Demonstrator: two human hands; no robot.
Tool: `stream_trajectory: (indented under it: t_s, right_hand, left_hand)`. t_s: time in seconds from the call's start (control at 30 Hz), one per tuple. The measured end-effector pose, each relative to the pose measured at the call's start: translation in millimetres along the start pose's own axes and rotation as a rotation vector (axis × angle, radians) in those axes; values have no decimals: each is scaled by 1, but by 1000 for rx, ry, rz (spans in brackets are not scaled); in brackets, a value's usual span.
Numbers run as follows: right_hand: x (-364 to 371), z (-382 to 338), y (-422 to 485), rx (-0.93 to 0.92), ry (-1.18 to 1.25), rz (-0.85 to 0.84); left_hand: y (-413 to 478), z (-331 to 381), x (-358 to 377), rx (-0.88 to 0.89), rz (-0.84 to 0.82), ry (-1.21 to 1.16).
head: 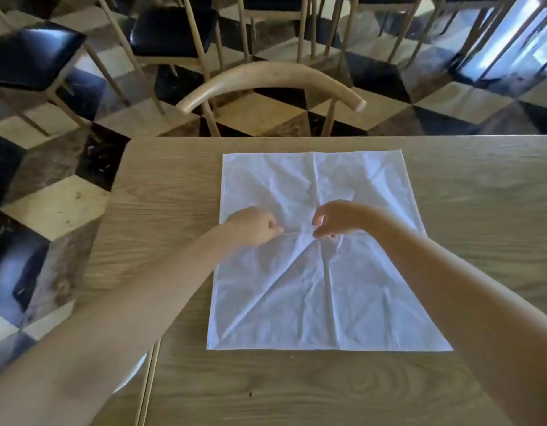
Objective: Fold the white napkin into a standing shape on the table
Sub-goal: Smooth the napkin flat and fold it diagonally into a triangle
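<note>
A white napkin [315, 281] lies spread flat and creased on the wooden table [174, 186], with its fold lines meeting near the middle. My left hand [252, 226] sits curled on the napkin just left of that centre and pinches the cloth at its thumb. On the other side, my right hand [335, 219] arches over the centre with curled fingers. Its thumb and fingertips pinch the cloth where the creases meet. A short taut ridge of cloth runs between the two hands.
A curved wooden chair back [266, 81] stands just beyond the table's far edge. More chairs with black seats [35, 53] stand on the checkered floor behind. The table's left edge [112, 192] runs close to my left forearm.
</note>
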State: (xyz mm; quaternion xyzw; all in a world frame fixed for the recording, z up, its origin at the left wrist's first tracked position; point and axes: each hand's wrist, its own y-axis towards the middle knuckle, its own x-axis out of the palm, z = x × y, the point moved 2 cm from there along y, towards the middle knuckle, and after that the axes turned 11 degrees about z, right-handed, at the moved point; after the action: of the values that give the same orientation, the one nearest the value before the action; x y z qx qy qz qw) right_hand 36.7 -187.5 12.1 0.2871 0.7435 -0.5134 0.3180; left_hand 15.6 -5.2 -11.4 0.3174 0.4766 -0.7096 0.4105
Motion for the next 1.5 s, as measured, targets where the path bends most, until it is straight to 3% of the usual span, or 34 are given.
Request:
stream_trajectory:
  t_s: [0.17,0.27,0.37,0.57,0.97,1.07,1.23,1.33,1.5]
  right_hand:
    - [10,1,30,60,37,319]
    - [21,5,53,86,72,587]
    - [31,7,76,-33,-16,795]
    - [33,23,111,-48,-123,757]
    - [6,153,71,258,-71,752]
    - [7,121,70,308,6,748]
    - [67,-9,59,19,94,792]
    - [91,-18,50,31,79,855]
    - [97,1,34,87,23,894]
  left_hand:
    - [24,2,14,48,413,15]
    - [44,-5,24,100,554,192]
    - [66,-18,28,98,590,192]
    - [104,-40,23,16,575,176]
    - [103,-46,16,-54,558,219]
    - [102,-26,16,-137,458,164]
    - [56,17,55,-45,568,95]
    - [20,1,73,-11,690,146]
    - [-13,-19,85,-45,687,173]
